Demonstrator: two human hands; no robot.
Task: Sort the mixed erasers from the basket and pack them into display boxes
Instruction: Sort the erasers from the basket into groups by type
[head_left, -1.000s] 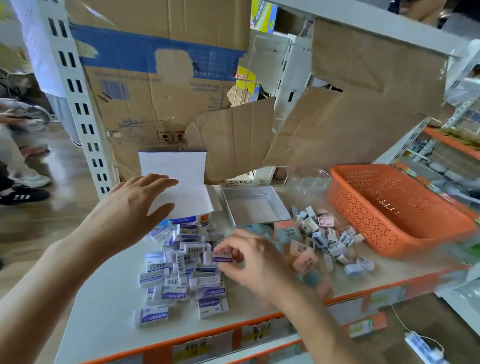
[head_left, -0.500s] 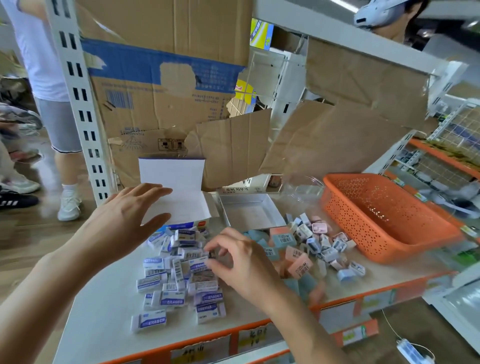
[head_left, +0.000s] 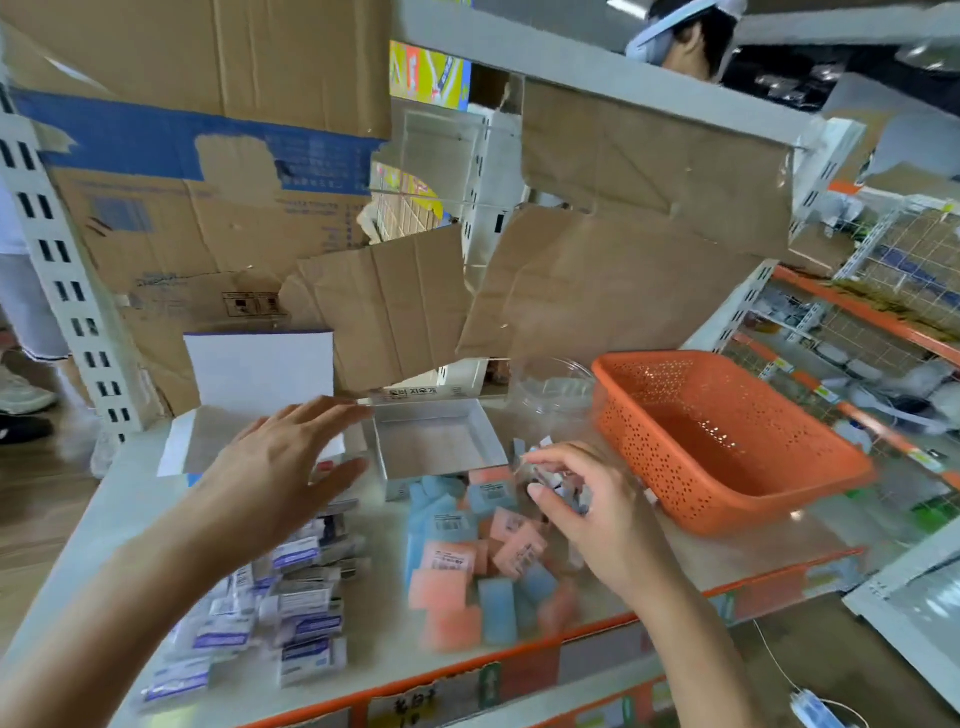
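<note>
Erasers lie in heaps on the pale shelf top (head_left: 130, 499). White erasers with blue sleeves (head_left: 296, 603) are piled at the left, and pink and blue erasers (head_left: 483, 551) sit in the middle. My left hand (head_left: 280, 467) hovers flat with spread fingers above the white pile, in front of an open white display box (head_left: 260, 379). My right hand (head_left: 582, 499) pinches a small white eraser (head_left: 545, 475) over a cluster of small erasers. A second open display box (head_left: 436, 436) sits behind the pink and blue pile. The orange basket (head_left: 727, 436) lies tilted at the right.
Torn cardboard sheets (head_left: 384, 306) hang behind the shelf. A clear plastic tub (head_left: 550, 387) stands between the box and the basket. A perforated upright post (head_left: 57, 280) is at the left. Another person's head shows at top right, and legs at far left.
The view has swung to the right. My right hand moved from the white pile across to the small erasers beside the basket. My left hand drifted right, still hovering flat.
</note>
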